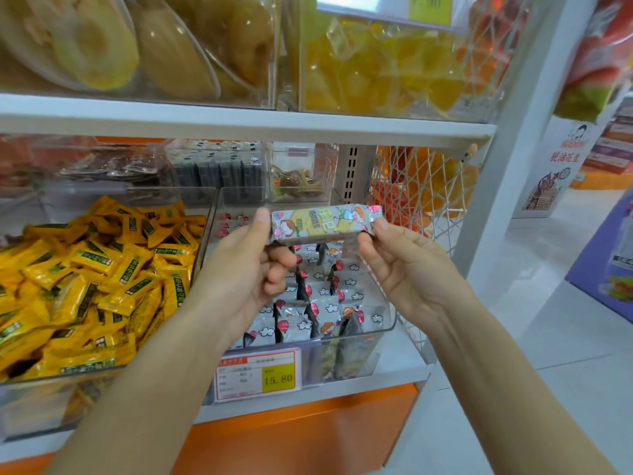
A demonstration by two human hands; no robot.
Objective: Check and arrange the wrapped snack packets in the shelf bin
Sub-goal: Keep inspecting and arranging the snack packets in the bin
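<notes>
Both grips pinch one wrapped snack packet [325, 222] — left hand [246, 272] at its nine o'clock end, right hand [407, 269] at three — above the clear bin [356, 334]. Probably light, crinkly, slick; crimped ends hold best.

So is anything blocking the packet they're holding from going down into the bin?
Nothing visible. The left hand and right hand pinch the packet above the open clear bin; only stocked packets lie below.
</notes>
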